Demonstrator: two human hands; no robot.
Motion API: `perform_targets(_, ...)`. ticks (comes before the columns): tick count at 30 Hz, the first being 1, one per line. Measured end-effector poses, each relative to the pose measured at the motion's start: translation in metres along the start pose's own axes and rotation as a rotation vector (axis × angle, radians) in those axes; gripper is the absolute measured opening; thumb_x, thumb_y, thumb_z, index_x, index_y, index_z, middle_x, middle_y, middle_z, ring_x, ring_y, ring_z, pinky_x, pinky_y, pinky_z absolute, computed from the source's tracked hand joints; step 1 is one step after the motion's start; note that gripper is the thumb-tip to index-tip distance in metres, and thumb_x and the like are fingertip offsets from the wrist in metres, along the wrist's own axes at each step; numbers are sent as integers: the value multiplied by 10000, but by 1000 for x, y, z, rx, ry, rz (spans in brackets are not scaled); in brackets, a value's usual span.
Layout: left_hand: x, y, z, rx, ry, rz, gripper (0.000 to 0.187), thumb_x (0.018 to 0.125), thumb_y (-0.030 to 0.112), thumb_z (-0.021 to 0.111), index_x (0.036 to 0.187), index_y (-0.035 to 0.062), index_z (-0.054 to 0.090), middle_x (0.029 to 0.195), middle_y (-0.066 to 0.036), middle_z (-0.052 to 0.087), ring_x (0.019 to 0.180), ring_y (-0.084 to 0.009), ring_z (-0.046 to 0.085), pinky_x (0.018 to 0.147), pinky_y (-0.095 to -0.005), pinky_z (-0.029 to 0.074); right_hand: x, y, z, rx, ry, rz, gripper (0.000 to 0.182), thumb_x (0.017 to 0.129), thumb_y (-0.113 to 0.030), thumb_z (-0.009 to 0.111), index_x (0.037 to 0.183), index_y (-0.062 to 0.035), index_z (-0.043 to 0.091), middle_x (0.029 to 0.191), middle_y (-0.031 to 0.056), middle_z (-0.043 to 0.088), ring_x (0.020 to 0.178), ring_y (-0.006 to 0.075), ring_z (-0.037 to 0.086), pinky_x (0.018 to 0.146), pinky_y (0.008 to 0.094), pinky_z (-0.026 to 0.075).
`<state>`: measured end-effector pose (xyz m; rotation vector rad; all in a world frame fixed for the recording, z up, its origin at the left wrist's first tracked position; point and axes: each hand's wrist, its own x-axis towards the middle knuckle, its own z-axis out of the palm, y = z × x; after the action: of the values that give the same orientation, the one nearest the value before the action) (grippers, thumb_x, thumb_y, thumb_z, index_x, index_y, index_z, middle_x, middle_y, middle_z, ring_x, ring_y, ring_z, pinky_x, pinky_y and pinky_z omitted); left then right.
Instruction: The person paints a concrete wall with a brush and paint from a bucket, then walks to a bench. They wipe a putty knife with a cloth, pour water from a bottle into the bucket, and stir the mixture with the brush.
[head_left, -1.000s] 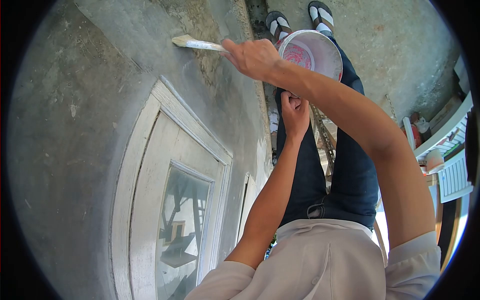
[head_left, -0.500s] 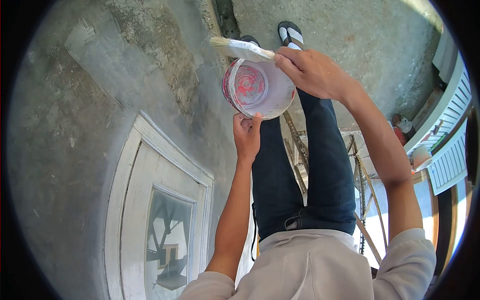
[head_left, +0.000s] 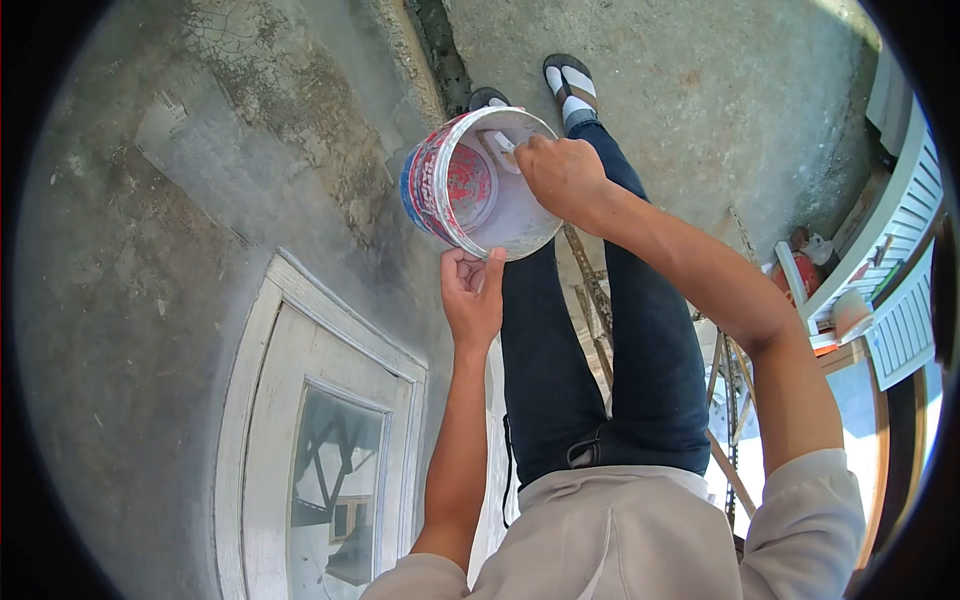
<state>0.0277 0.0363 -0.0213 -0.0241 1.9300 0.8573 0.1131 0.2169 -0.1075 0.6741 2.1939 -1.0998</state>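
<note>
A paint bucket (head_left: pixel 430 185) with a red, white and blue outside is tilted so that its mouth faces me. My left hand (head_left: pixel 473 295) grips its near rim, thumb over the edge and fingers curled beneath. Reaching into the mouth, my right hand (head_left: pixel 562 177) is closed around the handle of a paintbrush (head_left: pixel 503 150). The brush head lies inside the bucket, against the far inner wall. Red patches and a pale coating show on the bucket's bottom and sides.
On the left, a grey plastered wall (head_left: pixel 150 300) surrounds a white-framed window (head_left: pixel 335 470). Rusty metal framework (head_left: pixel 590 280) stands around my legs. White louvered shutters (head_left: pixel 900 340) and small items lie at the right. Concrete floor (head_left: pixel 690 100) spreads beyond my sandalled feet.
The brush has gone from above the bucket's far rim down into its mouth with my right hand. The bucket has shifted left and tilted further, showing more of its outer side.
</note>
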Motion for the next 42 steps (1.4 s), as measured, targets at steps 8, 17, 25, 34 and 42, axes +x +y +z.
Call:
perform_targets(8,-3,3,15,15,7,6,278,917,159,717,1014,7,504,941,-72,607,873,-112,589,865,-265,490,22,3,19,-106,-33,-41,230,851,-97,619,1067,-31,664,1030,136,687,890,274,724,702,355,580)
perform_targets(17,-2,-15,22,-89,90,-62,261,952,158,665,1053,-3,486,968,-82,640,906,-110,615,858,-264,495,-36,47,-31,439,82,-68,256,966,-213,521,1109,-28,624,838,181,658,846,347,684,748,426,528)
perform_targets(25,1,-73,31,-104,164,-178,260,971,163,621,1067,-19,462,881,-77,661,844,-109,631,752,-238,465,-36,79,-52,695,-122,-11,297,1048,-252,431,1185,-26,567,890,160,633,809,332,612,791,420,483)
perform_targets(34,-4,-111,32,232,57,-93,267,939,161,656,1070,-17,506,944,-132,700,922,-189,675,858,-306,491,112,-11,13,271,78,-355,320,1012,-321,487,1149,-51,591,923,161,661,846,373,660,748,461,521)
perform_targets(42,0,-139,19,351,-9,21,233,911,103,657,1056,-11,514,927,-149,692,895,-231,691,839,-328,519,171,-75,80,62,121,-572,357,983,-426,505,1009,-112,673,776,100,669,745,313,689,637,414,545)
